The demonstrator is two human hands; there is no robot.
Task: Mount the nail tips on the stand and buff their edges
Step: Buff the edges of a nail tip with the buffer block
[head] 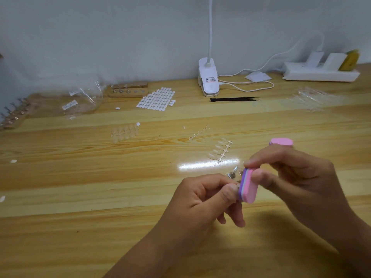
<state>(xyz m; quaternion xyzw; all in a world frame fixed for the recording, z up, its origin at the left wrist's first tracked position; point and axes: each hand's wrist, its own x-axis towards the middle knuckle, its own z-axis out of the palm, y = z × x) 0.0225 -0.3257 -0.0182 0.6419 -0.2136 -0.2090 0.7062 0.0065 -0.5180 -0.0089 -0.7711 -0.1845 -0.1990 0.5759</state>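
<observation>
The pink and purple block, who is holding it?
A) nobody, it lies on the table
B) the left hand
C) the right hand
C: the right hand pinches the pink and purple block between thumb and fingers, up off the table. The left hand only pinches a small piece at its purple side.

Tweezers (233,99) right of sticker sheet (156,99), before lamp base (208,80)

Two buffing blocks (248,186), two wooden stands (128,91) — one clip lamp (208,81), one tweezers (232,99), one power strip (321,74).
</observation>
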